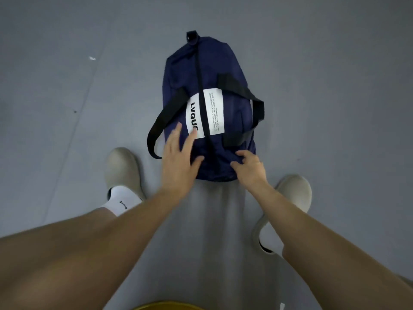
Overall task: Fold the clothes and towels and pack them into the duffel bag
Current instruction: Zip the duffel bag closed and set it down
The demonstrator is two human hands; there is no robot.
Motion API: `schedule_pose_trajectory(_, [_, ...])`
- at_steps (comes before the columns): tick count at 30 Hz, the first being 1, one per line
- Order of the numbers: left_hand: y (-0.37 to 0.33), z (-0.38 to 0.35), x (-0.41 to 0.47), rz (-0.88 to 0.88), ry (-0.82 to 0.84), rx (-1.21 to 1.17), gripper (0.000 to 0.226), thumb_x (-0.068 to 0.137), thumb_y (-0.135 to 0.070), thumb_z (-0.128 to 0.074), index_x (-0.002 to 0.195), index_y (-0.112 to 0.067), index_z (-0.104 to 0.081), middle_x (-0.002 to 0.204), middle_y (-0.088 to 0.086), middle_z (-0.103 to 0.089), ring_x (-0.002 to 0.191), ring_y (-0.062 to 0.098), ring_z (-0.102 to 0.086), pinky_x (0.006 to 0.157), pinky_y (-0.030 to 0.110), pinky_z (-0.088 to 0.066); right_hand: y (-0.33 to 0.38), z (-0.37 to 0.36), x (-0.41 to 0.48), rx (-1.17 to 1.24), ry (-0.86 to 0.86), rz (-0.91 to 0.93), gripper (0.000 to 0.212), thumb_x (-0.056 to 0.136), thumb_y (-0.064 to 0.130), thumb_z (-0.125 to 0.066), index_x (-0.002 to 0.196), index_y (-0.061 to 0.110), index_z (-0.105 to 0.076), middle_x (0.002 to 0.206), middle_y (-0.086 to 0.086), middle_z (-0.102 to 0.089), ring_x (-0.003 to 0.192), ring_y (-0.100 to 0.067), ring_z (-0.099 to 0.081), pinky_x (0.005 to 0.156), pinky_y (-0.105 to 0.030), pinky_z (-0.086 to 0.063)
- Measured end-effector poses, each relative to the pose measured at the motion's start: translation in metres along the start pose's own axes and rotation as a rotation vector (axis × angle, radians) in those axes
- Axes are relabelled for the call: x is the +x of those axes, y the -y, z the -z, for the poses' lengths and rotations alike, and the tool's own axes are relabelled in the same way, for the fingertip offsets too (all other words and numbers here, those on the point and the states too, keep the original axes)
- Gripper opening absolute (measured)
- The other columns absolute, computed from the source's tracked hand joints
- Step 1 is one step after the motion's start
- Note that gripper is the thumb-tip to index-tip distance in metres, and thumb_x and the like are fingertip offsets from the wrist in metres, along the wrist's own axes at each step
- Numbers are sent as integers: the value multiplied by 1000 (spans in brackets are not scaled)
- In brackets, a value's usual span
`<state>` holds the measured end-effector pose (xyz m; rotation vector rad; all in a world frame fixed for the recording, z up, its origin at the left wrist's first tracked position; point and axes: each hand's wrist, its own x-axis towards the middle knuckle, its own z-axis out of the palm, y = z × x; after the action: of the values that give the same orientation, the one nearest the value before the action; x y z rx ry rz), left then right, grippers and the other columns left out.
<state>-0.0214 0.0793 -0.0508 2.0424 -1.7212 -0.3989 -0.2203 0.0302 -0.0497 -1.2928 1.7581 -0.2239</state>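
A navy duffel bag (225, 81) lies on the grey floor in front of me, lengthwise away from me, with black handles and a white label. Its black zip line runs along the top and looks closed. My left hand (178, 157) rests flat on the near left part of the bag, fingers straight, fingertips reaching the label. My right hand (250, 166) has its fingers curled and pinches the bag's fabric at the near end. No loose clothes or towels are in sight.
Grey floor (67, 86) lies all around the bag. My two feet in pale clogs (123, 171) (288, 198) stand to either side of the bag's near end. A yellow edge (167, 306) shows at the bottom of the view.
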Motion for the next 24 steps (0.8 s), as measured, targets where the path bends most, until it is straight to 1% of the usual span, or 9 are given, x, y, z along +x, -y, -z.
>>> schedule_pose_trajectory(2, [11,-7,-37,-61,124,27,62,86,-40,-74,141,-21,-54,146,8,-46,135,31,-43,112,45,-39,6,0,-7,8,-65,12,38,95,27,-62,133,23,-59,127,-6,-64,115,-25,-60,96,-33,-49])
schedule_pose_trajectory(5, [29,-11,-51,-51,213,119,55,88,-46,-70,137,-22,-59,131,3,-59,122,26,-53,104,38,-46,22,9,-10,76,-119,8,34,94,27,-64,128,21,-65,120,-3,-68,110,-23,-63,94,-30,-49])
schedule_pose_trajectory(8, [21,0,-25,43,183,-58,21,94,-36,-64,111,-24,-68,102,-2,-69,99,21,-61,85,33,-49,35,20,-8,142,-116,23,32,93,31,-67,123,21,-68,113,1,-70,103,-19,-64,94,-32,-52])
schedule_pose_trajectory(10, [11,10,0,96,205,-213,8,98,-31,-60,97,-25,-65,81,-8,-66,77,14,-62,72,34,-50,38,23,-6,210,-121,31,33,94,31,-67,125,20,-67,106,-1,-70,88,-16,-66,87,-33,-57])
schedule_pose_trajectory(12, [4,20,24,125,230,-293,9,99,-30,-59,93,-24,-63,79,-11,-64,71,8,-60,69,30,-49,39,26,-6,354,-135,47,33,95,26,-66,128,20,-64,103,-2,-68,75,-14,-67,79,-33,-60])
schedule_pose_trajectory(14, [1,26,47,157,244,-315,12,99,-31,-58,94,-22,-64,87,-11,-65,80,11,-60,73,28,-45,40,28,-8,377,-226,145,29,96,21,-63,125,24,-63,104,5,-63,78,-10,-67,80,-29,-58])
schedule_pose_trajectory(18, [2,23,73,227,290,-292,16,98,-36,-59,82,-31,-60,82,-11,-64,86,19,-62,80,36,-49,29,12,-31,21,-435,418,11,94,18,-60,102,24,-59,104,9,-53,77,-8,-58,75,-29,-47])
schedule_pose_trajectory(21, [6,19,76,307,313,-364,18,95,-41,-59,79,-32,-61,76,-12,-63,83,21,-65,79,45,-56,9,-24,-48,-96,-265,487,5,94,21,-61,100,22,-62,96,6,-59,76,-11,-57,69,-36,-52])
schedule_pose_trajectory(24, [8,18,75,344,320,-456,16,97,-36,-61,87,-24,-66,79,0,-66,75,17,-59,79,46,-54,0,-60,-52,-149,-157,441,19,95,33,-64,111,22,-68,100,7,-65,81,-11,-63,73,-36,-55])
